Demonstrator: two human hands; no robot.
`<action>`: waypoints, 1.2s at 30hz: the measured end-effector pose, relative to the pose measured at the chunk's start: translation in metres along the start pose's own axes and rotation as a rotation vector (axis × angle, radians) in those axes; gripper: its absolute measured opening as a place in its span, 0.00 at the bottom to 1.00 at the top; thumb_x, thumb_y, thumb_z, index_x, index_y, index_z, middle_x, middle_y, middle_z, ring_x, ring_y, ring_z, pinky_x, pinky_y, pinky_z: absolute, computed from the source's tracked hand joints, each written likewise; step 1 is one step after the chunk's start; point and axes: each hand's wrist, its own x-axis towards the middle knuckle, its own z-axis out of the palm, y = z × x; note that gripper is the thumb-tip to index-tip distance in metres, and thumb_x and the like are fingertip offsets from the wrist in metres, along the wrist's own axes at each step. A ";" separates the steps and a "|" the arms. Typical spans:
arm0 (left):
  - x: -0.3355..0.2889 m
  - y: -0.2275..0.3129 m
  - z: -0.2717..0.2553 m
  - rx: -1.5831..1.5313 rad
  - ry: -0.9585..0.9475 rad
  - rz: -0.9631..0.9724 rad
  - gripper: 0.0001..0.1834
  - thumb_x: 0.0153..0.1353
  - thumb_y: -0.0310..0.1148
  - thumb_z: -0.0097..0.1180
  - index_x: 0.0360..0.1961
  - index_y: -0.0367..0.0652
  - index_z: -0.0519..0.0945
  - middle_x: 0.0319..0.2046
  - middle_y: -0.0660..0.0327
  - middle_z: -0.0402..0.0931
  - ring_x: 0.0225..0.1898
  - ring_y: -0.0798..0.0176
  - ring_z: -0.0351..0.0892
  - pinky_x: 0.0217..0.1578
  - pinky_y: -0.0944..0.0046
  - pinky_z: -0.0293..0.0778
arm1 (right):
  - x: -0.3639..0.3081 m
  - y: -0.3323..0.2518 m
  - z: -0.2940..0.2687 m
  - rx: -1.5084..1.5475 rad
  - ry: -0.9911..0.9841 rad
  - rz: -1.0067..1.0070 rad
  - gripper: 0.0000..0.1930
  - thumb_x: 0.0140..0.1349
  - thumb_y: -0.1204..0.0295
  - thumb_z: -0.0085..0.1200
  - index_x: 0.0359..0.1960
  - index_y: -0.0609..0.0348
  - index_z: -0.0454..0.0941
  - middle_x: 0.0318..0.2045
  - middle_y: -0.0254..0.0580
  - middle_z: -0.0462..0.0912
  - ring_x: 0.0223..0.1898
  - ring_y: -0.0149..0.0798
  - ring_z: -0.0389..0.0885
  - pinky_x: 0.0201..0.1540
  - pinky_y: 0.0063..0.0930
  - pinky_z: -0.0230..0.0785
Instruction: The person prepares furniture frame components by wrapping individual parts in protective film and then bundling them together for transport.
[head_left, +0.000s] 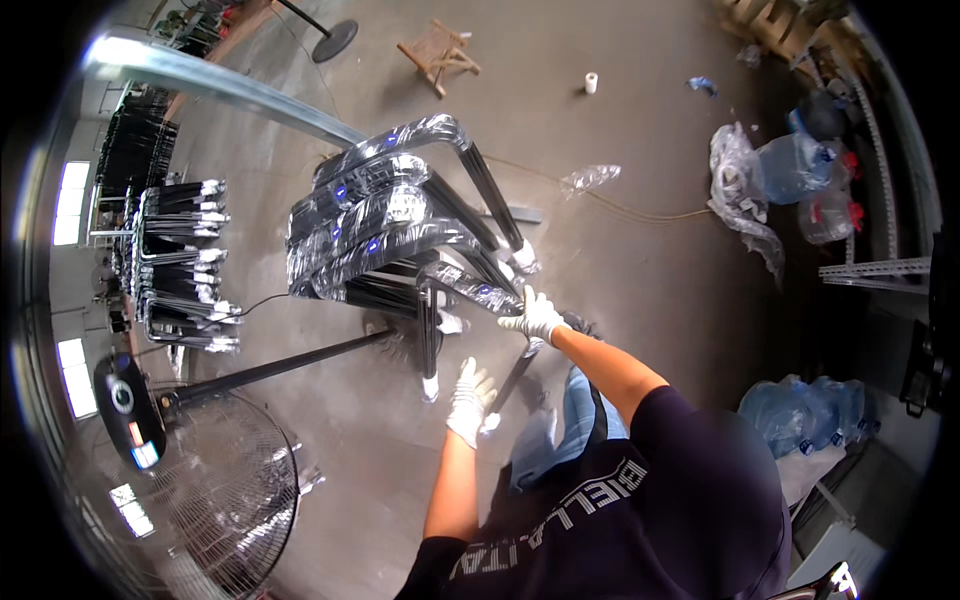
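My right hand, in a white glove, is closed on the corner of a bent black tube frame wrapped in clear film. One leg of that frame hangs down to a white-wrapped end; a second leg runs below my right hand. My left hand, also gloved, is open with its fingers stretched out, near the lower end of the second leg. Whether it touches that leg I cannot tell. Just beyond is a stack of similar film-wrapped tube frames, their legs ending in white wrapping.
A large floor fan stands at the near left. More wrapped frames hang on a rack at the left. A metal beam reaches the stack. Farther off are a wooden folding stool and, at right, large water bottles beside crumpled plastic.
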 end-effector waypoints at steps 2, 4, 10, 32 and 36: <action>0.007 -0.001 0.001 0.086 0.006 0.003 0.37 0.57 0.54 0.51 0.64 0.53 0.55 0.60 0.51 0.58 0.60 0.49 0.61 0.55 0.53 0.61 | 0.020 -0.011 0.000 -0.079 -0.089 0.046 0.59 0.36 0.37 0.61 0.66 0.50 0.41 0.63 0.53 0.51 0.65 0.54 0.47 0.60 0.62 0.43; 0.022 -0.002 0.009 0.155 0.099 -0.085 0.31 0.58 0.52 0.51 0.60 0.54 0.62 0.57 0.58 0.64 0.56 0.55 0.66 0.52 0.55 0.65 | 0.047 -0.009 0.008 -0.110 -0.091 0.056 0.59 0.34 0.40 0.63 0.65 0.51 0.43 0.64 0.51 0.48 0.65 0.54 0.46 0.60 0.61 0.41; 0.047 -0.024 0.013 0.221 0.166 -0.167 0.25 0.59 0.50 0.51 0.55 0.52 0.70 0.49 0.58 0.73 0.46 0.59 0.75 0.46 0.58 0.70 | 0.115 0.022 0.028 0.014 -0.295 -0.008 0.56 0.38 0.45 0.64 0.63 0.59 0.45 0.51 0.56 0.71 0.54 0.46 0.70 0.54 0.31 0.62; 0.056 -0.063 -0.045 0.106 0.552 -0.194 0.30 0.58 0.57 0.48 0.55 0.49 0.68 0.46 0.63 0.73 0.44 0.63 0.74 0.43 0.58 0.72 | 0.001 -0.060 0.060 -0.096 -0.671 -0.002 0.41 0.46 0.41 0.55 0.51 0.66 0.65 0.43 0.55 0.77 0.48 0.48 0.76 0.49 0.33 0.67; 0.042 -0.061 -0.054 -0.076 0.556 0.122 0.38 0.53 0.51 0.59 0.59 0.42 0.60 0.47 0.59 0.73 0.44 0.62 0.73 0.44 0.64 0.69 | -0.032 -0.081 0.065 -0.308 -0.777 -0.092 0.50 0.40 0.36 0.54 0.52 0.73 0.63 0.42 0.53 0.78 0.46 0.45 0.78 0.47 0.29 0.68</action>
